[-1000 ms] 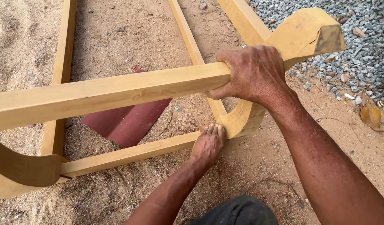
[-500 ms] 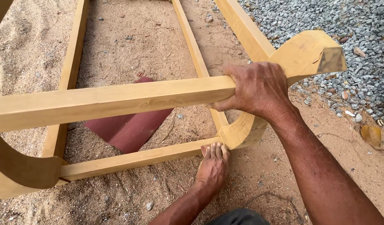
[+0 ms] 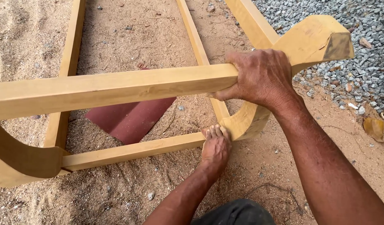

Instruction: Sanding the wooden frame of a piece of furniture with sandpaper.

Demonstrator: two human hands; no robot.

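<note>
Head view: right hand grip around rail

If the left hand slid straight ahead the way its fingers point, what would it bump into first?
The left hand already has its fingertips at the low wooden rail, where it joins the curved leg. So it would probably press straight into that wood; the exact contact is hard to judge.

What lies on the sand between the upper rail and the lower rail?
In the head view, a dark red sheet lies on the sand between the upper rail and the lower rail.
</note>
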